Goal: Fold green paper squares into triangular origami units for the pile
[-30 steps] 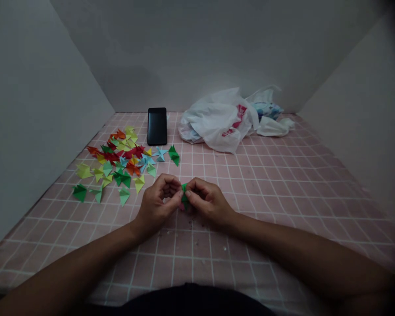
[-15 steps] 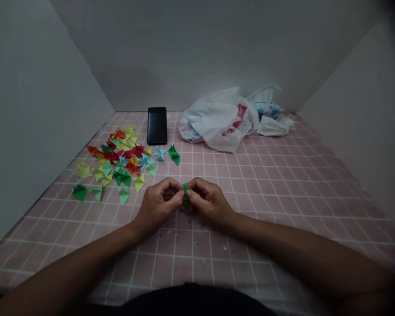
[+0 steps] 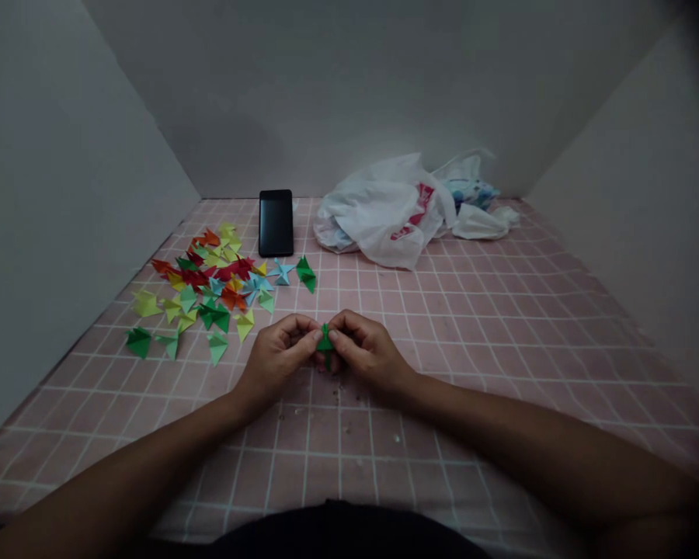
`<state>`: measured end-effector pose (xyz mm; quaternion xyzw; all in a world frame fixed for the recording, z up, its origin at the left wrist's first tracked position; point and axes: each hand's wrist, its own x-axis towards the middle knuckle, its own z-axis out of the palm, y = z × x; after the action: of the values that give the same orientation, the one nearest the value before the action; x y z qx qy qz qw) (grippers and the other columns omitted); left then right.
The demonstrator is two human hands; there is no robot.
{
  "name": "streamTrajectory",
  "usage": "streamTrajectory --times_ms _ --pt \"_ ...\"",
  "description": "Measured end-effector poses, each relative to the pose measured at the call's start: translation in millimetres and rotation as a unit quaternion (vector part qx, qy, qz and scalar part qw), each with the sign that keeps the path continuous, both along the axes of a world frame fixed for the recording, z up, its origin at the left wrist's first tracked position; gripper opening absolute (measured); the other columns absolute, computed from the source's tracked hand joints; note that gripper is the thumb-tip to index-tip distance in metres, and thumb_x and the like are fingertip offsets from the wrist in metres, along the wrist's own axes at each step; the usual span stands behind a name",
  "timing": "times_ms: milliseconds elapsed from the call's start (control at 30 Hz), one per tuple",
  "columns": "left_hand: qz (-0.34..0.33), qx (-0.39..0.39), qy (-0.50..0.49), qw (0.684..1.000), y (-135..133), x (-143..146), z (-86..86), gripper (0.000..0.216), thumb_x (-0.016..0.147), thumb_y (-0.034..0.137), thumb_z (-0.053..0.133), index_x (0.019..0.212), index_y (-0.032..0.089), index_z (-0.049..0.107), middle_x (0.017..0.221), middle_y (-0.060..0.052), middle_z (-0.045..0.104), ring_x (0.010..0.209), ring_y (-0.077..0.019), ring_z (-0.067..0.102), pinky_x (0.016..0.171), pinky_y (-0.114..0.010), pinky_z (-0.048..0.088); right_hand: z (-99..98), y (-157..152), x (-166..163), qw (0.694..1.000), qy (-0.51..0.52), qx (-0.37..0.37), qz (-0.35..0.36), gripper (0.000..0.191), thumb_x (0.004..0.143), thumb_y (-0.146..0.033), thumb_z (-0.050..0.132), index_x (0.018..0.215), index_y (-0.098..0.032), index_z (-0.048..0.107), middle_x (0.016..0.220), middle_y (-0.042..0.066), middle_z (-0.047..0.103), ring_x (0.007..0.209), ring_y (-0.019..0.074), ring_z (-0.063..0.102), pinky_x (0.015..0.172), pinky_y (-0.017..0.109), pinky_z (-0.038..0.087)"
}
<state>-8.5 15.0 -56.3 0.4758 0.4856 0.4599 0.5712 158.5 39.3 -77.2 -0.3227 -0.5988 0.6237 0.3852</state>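
While the left hand (image 3: 276,353) and right hand (image 3: 366,351) pinch the green paper (image 3: 325,340) between them just above the table (image 3: 501,310), it seems light and easily crushed, so a soft grip on its folded edges suits.

Phone (image 3: 276,222) lies behind paper pieces (image 3: 210,287), left of bag (image 3: 384,213).

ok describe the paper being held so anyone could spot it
On the pink checked cloth, find where the left hand and right hand meet. Pinched between them is a small green folded paper, the only piece held; the other pieces lie loose.
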Motion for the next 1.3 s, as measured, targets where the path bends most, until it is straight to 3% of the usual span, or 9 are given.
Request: streamTrajectory --times_ms 300,600,1100,1300 --pt "0.009 0.008 0.014 1.000 -0.4 2.2 -0.1 0.019 0.070 0.022 0.077 0.083 0.015 0.064 0.066 0.002 0.068 0.059 -0.0103 0.066 0.058 -0.020 0.056 1.0 -1.3 0.4 0.998 -0.023 0.036 -0.035 0.016 0.092 -0.029 0.054 0.079 -0.020 0.053 0.061 -0.004 0.057 0.054 0.0110 0.055 0.054 0.024 0.044" --pt "0.001 -0.003 -0.004 1.000 -0.7 0.8 -3.5 0.020 0.074 0.028 0.076 0.083 0.016 0.063 0.064 0.002 0.068 0.057 -0.0115 0.066 0.057 -0.023 0.057 -2.0 1.2 0.1 0.998 -0.032 0.047 -0.025 0.015 0.092 -0.029 0.055 0.080 -0.020 0.055 0.064 -0.002 0.059 0.056 0.0120 0.055 0.056 0.026 0.044" --pt "-0.017 0.013 0.040 0.999 -1.3 0.9 0.1 0.019 0.079 0.033 0.070 0.085 0.015 0.065 0.068 0.001 0.066 0.061 -0.0114 0.064 0.059 -0.023 0.056 5.2 -2.6 1.1 0.973 -0.124 0.176 -0.089 0.012 0.083 -0.019 0.051 0.071 -0.020 0.049 0.063 -0.003 0.052 0.057 0.0104 0.047 0.055 0.024 0.036" --pt "-0.004 0.029 0.070 0.997 -0.4 1.7 -0.4 0.018 0.074 0.029 0.073 0.083 0.016 0.064 0.071 0.001 0.065 0.062 -0.0107 0.062 0.059 -0.022 0.054 5.2 -4.5 0.4 0.977 -0.118 0.155 -0.085 0.014 0.084 -0.021 0.052 0.071 -0.021 0.049 0.064 -0.003 0.052 0.058 0.0110 0.047 0.056 0.025 0.037"
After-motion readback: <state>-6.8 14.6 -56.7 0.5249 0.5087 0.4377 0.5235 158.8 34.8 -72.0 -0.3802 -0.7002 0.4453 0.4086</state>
